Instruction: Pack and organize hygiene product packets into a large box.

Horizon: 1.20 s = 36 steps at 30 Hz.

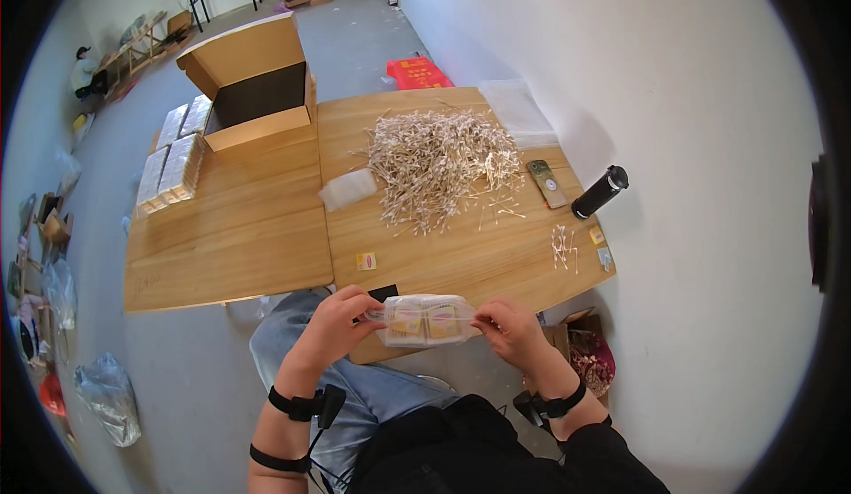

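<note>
Between my hands, at the near edge of the table, is a clear plastic bag (427, 320) with small packs inside that show yellow and white labels. My left hand (341, 317) pinches the bag's left end. The opposite end is gripped by my right hand (510, 327), thumb against fingers. Beyond the bag, a large loose pile of cotton swabs (443, 164) spreads over the table. A small yellow and white label card (366, 262) lies flat between the pile and my left hand. Next to my left hand is a small black flat object (383, 293), partly covered.
On the wooden table (248, 255) stand an open cardboard box (261, 131) and several wrapped white packs (177, 168). A stack of clear bags (348, 189), a phone (546, 184), a black bottle (600, 192) and a few separate swabs (564, 248) lie around the pile. A wall (709, 228) borders the right.
</note>
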### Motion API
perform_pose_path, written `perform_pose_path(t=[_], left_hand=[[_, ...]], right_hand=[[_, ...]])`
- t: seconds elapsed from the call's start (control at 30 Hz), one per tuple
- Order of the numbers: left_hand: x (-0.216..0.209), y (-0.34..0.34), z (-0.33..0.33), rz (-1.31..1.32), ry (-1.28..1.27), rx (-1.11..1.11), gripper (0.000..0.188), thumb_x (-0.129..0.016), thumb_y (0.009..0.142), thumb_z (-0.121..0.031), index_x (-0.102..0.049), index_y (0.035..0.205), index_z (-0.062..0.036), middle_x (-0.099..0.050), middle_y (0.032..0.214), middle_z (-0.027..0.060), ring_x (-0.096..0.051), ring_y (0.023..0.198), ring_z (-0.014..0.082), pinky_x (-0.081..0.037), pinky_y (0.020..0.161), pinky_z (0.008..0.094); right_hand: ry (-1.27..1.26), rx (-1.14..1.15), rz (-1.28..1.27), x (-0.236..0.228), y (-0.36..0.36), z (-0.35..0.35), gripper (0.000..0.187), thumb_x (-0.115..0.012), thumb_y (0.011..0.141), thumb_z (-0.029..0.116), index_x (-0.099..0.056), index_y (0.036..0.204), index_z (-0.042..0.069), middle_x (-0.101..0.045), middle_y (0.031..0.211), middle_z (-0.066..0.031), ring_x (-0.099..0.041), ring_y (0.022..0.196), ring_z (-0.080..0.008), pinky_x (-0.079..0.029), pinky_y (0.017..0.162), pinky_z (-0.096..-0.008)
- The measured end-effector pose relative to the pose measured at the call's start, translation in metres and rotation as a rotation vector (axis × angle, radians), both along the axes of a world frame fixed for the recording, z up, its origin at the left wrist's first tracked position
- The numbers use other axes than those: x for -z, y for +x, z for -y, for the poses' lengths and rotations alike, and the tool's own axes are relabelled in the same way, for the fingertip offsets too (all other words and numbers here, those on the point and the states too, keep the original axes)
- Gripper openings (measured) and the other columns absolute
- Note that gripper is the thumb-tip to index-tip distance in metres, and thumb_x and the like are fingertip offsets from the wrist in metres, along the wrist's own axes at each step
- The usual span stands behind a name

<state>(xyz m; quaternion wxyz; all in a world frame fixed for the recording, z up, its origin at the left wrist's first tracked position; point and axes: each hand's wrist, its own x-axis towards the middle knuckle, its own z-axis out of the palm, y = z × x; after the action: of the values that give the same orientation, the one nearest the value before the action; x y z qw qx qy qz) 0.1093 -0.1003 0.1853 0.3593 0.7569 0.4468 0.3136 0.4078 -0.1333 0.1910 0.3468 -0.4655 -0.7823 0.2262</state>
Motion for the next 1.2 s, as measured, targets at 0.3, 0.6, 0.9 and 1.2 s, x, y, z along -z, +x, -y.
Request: perform_pose_path(t=[0.3, 0.6, 0.9, 1.2], left_hand=[[0.005, -0.001, 0.006, -0.034, 0.110, -0.042, 0.017, -0.077, 0.073, -0.009, -0.062, 0.076, -0.0038, -0.058, 0.076, 0.0075, -0.058, 0.070, 0.0261, -0.047, 0.061, 0.0333], [-0.009, 0.015, -0.001, 0.087, 0.046, -0.053, 0.015, -0.074, 0.077, -0.008, -0.061, 0.081, -0.0023, -0.058, 0.082, 0.0095, -0.058, 0.075, 0.0257, -0.048, 0.065, 0.0335], [-0.014, 0.050, -0.011, -0.133, 0.072, -0.006, 0.032, -0.072, 0.071, -0.009, -0.059, 0.100, -0.0022, -0.060, 0.094, 0.0133, -0.059, 0.088, 0.0319, -0.049, 0.076, 0.0395], [-0.010, 0.055, -0.011, -0.167, 0.019, -0.054, 0.033, -0.069, 0.071, -0.008, -0.059, 0.101, -0.0036, -0.061, 0.095, 0.0141, -0.059, 0.092, 0.0345, -0.049, 0.079, 0.0409]], right_hand=[[0.076, -0.009, 0.032, -0.008, 0.012, -0.009, 0.014, -0.073, 0.077, 0.004, -0.061, 0.086, 0.004, -0.061, 0.080, -0.0122, -0.060, 0.071, -0.0319, -0.049, 0.060, -0.0373], [0.013, -0.068, 0.056, -0.025, -0.007, -0.027, 0.027, -0.074, 0.078, 0.014, -0.059, 0.098, 0.005, -0.059, 0.100, -0.0153, -0.058, 0.091, -0.0347, -0.048, 0.076, -0.0407], [-0.054, -0.300, 0.201, -0.029, -0.036, -0.048, 0.034, -0.068, 0.068, 0.008, -0.055, 0.099, 0.004, -0.057, 0.097, -0.0147, -0.055, 0.095, -0.0346, -0.045, 0.083, -0.0424], [-0.091, -0.175, 0.239, -0.015, -0.046, -0.044, 0.030, -0.068, 0.071, 0.012, -0.054, 0.097, 0.004, -0.056, 0.089, -0.0147, -0.056, 0.087, -0.0355, -0.046, 0.074, -0.0430]])
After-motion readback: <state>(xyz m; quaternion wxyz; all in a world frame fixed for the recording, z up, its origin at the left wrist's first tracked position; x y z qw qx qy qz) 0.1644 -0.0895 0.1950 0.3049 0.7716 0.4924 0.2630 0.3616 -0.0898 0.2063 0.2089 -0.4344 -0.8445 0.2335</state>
